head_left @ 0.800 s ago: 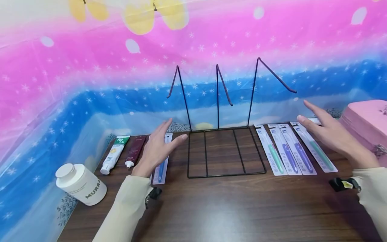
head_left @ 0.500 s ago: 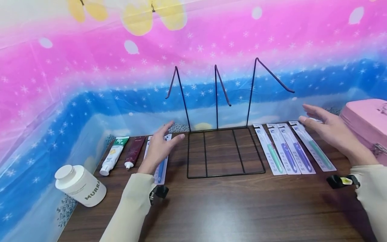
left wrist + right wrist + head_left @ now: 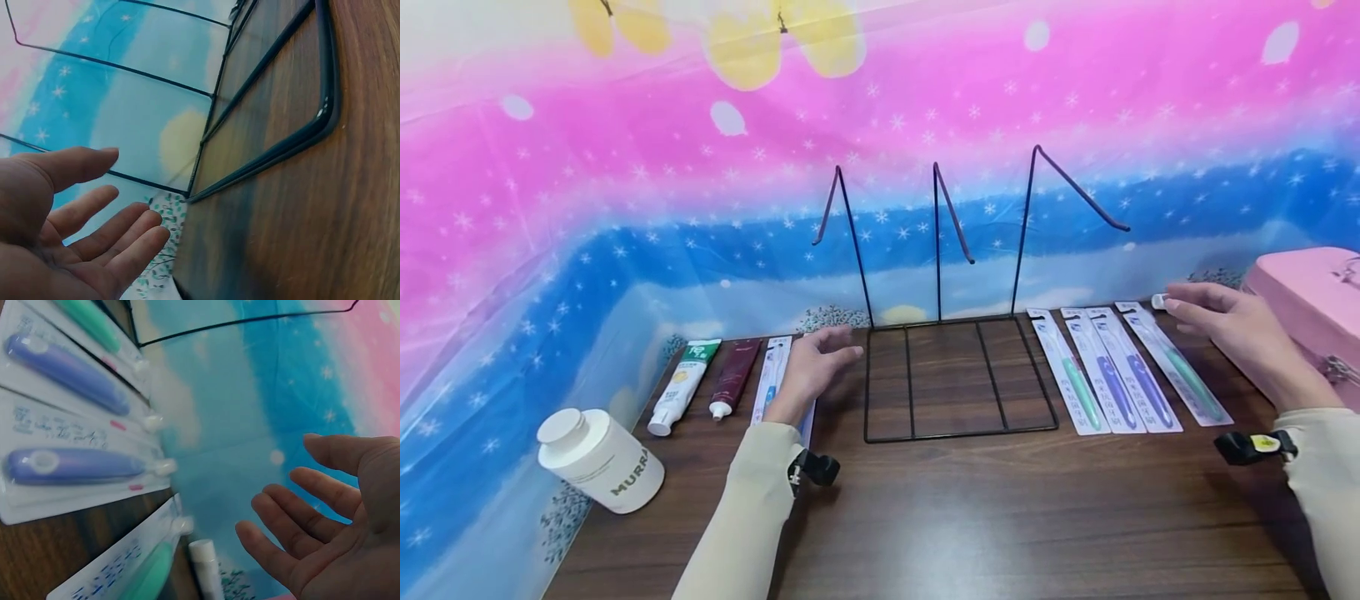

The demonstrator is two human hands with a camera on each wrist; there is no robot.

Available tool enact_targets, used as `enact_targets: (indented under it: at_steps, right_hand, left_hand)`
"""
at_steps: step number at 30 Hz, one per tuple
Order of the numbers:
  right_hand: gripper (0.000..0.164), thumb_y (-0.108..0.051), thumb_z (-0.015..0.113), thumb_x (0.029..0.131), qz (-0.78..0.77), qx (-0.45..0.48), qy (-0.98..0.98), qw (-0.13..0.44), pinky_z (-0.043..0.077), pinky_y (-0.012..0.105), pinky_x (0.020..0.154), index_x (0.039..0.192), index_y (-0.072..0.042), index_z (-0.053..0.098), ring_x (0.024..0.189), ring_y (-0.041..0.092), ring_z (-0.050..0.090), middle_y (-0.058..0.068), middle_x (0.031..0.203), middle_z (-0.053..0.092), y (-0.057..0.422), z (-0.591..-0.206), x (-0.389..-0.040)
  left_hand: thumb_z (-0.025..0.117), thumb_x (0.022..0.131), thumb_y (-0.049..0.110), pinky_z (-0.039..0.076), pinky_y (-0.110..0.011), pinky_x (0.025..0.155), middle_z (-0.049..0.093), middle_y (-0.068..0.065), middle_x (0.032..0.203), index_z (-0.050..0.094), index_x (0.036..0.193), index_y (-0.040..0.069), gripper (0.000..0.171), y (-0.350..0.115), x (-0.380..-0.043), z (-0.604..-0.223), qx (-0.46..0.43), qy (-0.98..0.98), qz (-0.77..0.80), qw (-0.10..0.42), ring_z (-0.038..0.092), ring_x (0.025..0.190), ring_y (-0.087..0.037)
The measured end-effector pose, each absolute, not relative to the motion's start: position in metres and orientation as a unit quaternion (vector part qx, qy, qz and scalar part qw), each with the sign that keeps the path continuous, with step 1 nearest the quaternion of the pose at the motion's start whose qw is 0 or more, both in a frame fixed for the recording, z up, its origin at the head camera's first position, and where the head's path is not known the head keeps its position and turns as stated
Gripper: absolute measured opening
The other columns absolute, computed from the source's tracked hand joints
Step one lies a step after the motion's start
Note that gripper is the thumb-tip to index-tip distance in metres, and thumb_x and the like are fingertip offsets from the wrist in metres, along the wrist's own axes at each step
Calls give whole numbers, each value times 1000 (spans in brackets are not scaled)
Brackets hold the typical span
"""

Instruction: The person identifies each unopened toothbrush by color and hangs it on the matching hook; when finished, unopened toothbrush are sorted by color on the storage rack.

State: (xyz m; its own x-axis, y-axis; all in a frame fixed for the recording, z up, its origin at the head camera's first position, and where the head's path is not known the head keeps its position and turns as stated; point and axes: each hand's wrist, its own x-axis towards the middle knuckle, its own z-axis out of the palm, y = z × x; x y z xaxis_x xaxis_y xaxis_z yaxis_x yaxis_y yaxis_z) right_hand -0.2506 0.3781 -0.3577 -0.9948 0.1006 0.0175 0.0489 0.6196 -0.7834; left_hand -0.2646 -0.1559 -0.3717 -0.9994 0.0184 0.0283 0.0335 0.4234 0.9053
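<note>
My left hand point(image 3: 812, 367) hovers over packaged toothbrushes point(image 3: 767, 375), partly covering them; its fingers are loosely bent and hold nothing. Beside it stands a black wire rack point(image 3: 937, 250), with a flat base and three uprights ending in bent hooks. In the left wrist view, the left palm point(image 3: 75, 244) faces the rack's wires. On the other side my right hand point(image 3: 1251, 342) hangs with relaxed fingers and holds nothing, near a packaged green toothbrush point(image 3: 1176, 367). Two packaged purple toothbrushes point(image 3: 69, 372) and another green one point(image 3: 1070, 371) lie nearer the rack. A white-capped tube point(image 3: 205, 562) pokes out by the right fingers.
At the left lie a white-and-green toothpaste tube point(image 3: 687, 379), a maroon tube point(image 3: 734, 375) and a white bottle point(image 3: 606, 458) tipped against the cloth. A pink case point(image 3: 1307, 292) sits at the right. Patterned cloth point(image 3: 970, 108) hangs behind the wooden table point(image 3: 955, 517).
My left hand has shifted right toward the rack, uncovering a toothbrush pack, and its fingers have bent more. My right hand has lowered slightly and moved right, revealing the white cap. The objects stay put.
</note>
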Motion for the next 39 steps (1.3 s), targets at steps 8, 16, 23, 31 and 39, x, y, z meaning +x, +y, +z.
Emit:
enact_targets:
  at_steps: [8, 16, 23, 31, 39]
  right_hand:
    - [85, -65, 56, 86, 438, -60, -897, 19, 37, 61, 94, 146, -6, 41, 114, 47, 55, 29, 139, 45, 383, -375, -258]
    - [79, -64, 56, 87, 377, -53, -924, 33, 35, 57, 88, 137, -4, 51, 115, 46, 45, 30, 134, 46, 383, -385, -261]
    - [76, -62, 56, 89, 360, -57, -931, 23, 32, 63, 90, 139, -5, 50, 118, 48, 38, 32, 136, 42, 384, -387, -262]
    - [77, -62, 56, 89, 348, -51, -936, 20, 31, 64, 92, 139, -3, 49, 121, 50, 36, 33, 139, 39, 393, -387, -262]
    - [63, -47, 62, 92, 287, -20, -957, 28, 36, 61, 86, 132, 0, 54, 111, 49, 45, 35, 129, 48, 400, -394, -265]
  left_hand:
    - [70, 91, 18, 49, -36, 91, 60, -5, 127, 61, 131, 14, 42, -153, -266, -383, 19, -828, -561, -19, 60, 108, -21]
    - [71, 89, 16, 46, -41, 94, 58, -8, 127, 61, 130, 9, 44, -146, -271, -388, 16, -835, -548, -38, 56, 113, -23]
    - [73, 87, 12, 47, -40, 91, 63, -7, 121, 65, 125, 10, 39, -144, -275, -397, 21, -846, -532, -26, 57, 109, -23]
    - [75, 83, 5, 49, -36, 82, 68, -10, 109, 70, 117, 6, 34, -140, -278, -406, 8, -866, -500, -6, 61, 96, -21]
    - [76, 83, 8, 49, -35, 79, 69, -6, 100, 71, 116, 9, 33, -143, -281, -407, 3, -877, -479, -18, 63, 89, -18]
